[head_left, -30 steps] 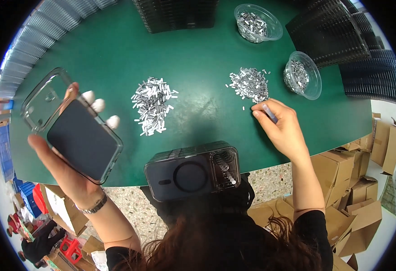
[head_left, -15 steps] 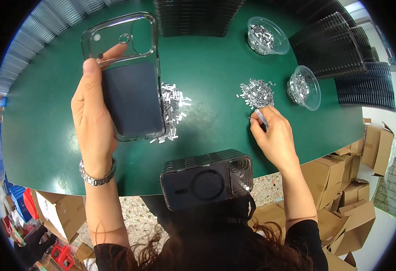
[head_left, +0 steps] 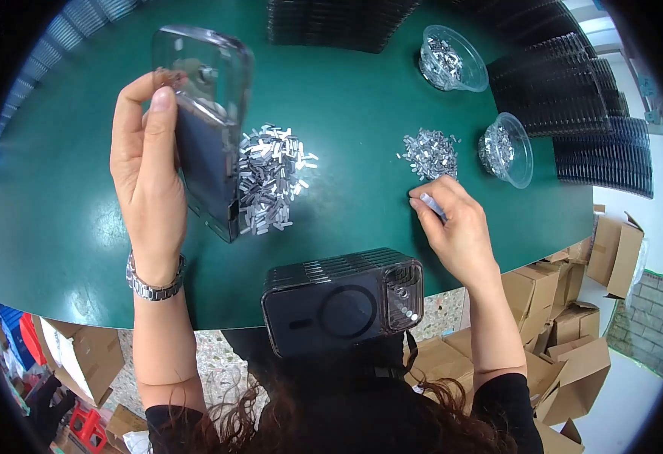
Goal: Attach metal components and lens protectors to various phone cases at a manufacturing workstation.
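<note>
My left hand (head_left: pixel 146 170), with a metal watch at the wrist, grips a clear phone case (head_left: pixel 209 151) by its left edge. The case has a dark back panel and is tilted edge-on above the table. Beside it lies a pile of flat grey and white strips (head_left: pixel 274 181). In my right hand (head_left: pixel 458 231) a short whitish pen-like stick (head_left: pixel 433 204) is pinched; whatever sits at its tip is too small to tell. That hand rests just below a heap of small silver pieces (head_left: pixel 430 153). A stack of similar phone cases (head_left: pixel 339 306) is at the table's near edge.
Two clear plastic bowls of silver pieces, an upper one (head_left: pixel 452 60) and a lower one (head_left: pixel 507 151), stand at the right. Stacked dark trays (head_left: pixel 547 87) line the far right, and another stack (head_left: pixel 339 23) the far edge. Cardboard boxes (head_left: pixel 528 299) crowd the floor.
My left hand has turned the phone case from facing me to nearly edge-on, uncovering more of the strip pile. My right hand has shifted slightly left with the stick.
</note>
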Demonstrator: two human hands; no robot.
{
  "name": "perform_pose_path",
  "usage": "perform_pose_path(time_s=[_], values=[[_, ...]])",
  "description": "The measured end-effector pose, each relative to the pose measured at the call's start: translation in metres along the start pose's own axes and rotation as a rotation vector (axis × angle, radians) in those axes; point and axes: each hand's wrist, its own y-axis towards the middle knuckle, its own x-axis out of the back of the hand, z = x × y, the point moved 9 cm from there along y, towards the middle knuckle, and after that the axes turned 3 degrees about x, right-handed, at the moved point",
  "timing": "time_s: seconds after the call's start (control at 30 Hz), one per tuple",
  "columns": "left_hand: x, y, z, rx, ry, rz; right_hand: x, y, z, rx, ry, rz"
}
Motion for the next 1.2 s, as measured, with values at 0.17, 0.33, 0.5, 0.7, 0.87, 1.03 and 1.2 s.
perform_pose_path(time_s=[0.17,0.33,0.5,0.7,0.87,1.03,1.2], values=[[-0.013,-0.007,-0.023,-0.121,0.067,-0.008,-0.005,0.005,0.002,-0.006,-0.053,0.072],[-0.029,-0.013,-0.017,0.029,0.068,0.104,0.008,-0.007,-0.012,-0.13,0.148,0.017],[-0.032,-0.016,-0.009,0.066,0.205,0.213,0.007,0.002,-0.011,-0.059,0.11,-0.007],[-0.036,-0.02,-0.021,-0.033,0.276,0.24,-0.002,0.005,-0.005,-0.006,0.044,0.037],[-0.049,-0.028,-0.024,-0.1,0.39,0.364,0.017,0.013,0.018,0.129,0.084,-0.043],[-0.052,-0.03,-0.025,-0.114,0.435,0.409,0.048,0.057,0.125,0.645,0.035,-0.158],[-0.045,-0.031,-0.022,-0.181,0.451,0.391,0.003,0.08,0.165,0.85,-0.125,0.039]])
